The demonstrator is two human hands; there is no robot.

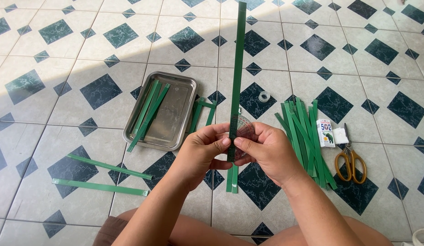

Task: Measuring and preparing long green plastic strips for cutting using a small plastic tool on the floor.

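Both my hands meet in the middle and pinch one long green strip (pixel 239 59) that stands up and away from me over the tiled floor. My left hand (pixel 200 152) grips it from the left, my right hand (pixel 266 152) from the right. A clear protractor (pixel 245 125) with reddish tint sits behind the strip at my fingertips, partly hidden by the hands. Short ends of green strip (pixel 232 180) hang below my hands.
A steel tray (pixel 175 114) at left holds a few green strips. Two loose strips (pixel 102 175) lie on the floor at lower left. A pile of green strips (pixel 305 136), a small glue box (pixel 325 133), orange-handled scissors (pixel 350 164) and a tape roll (pixel 265 96) lie to the right.
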